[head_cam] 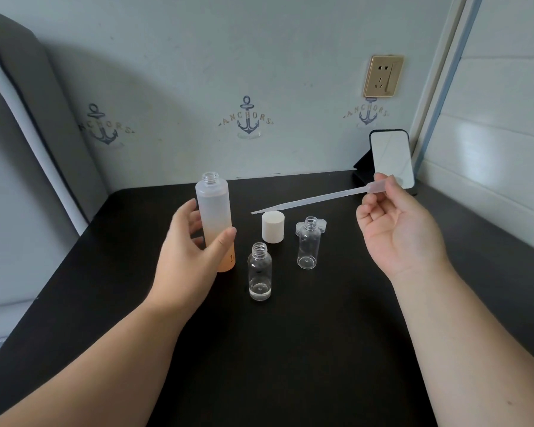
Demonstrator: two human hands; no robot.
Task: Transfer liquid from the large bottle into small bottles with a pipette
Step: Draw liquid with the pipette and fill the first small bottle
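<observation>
The left hand (191, 241) is curling round the lower half of the large bottle (215, 217), thumb lying across its front and fingers wrapping behind, holding it upright on the dark table (290, 349) toward the left of the far edge; the bottle is standing uncapped, frosted white at the top and shading to orange at the base, where a "1" is showing. The right hand (395, 229) is hovering palm up above the right side of the table, pinching the bulb end of the pipette (315, 200) between thumb and fingertips while the other fingers are curling loosely; the pipette is lying almost level in the air, its tip pointing left and ending just above the white cap (273, 227), short of the large bottle. The cap is sitting near the table's middle, between the large bottle and the far small bottle (309, 245), which is standing open and clear with small clear lids (321, 224) just behind it. The near small bottle (260, 272) is standing open just beside the large bottle's base, holding a shallow layer of clear liquid. A mirror (390, 158) is leaning at the far right corner, below a wall socket (383, 76)
</observation>
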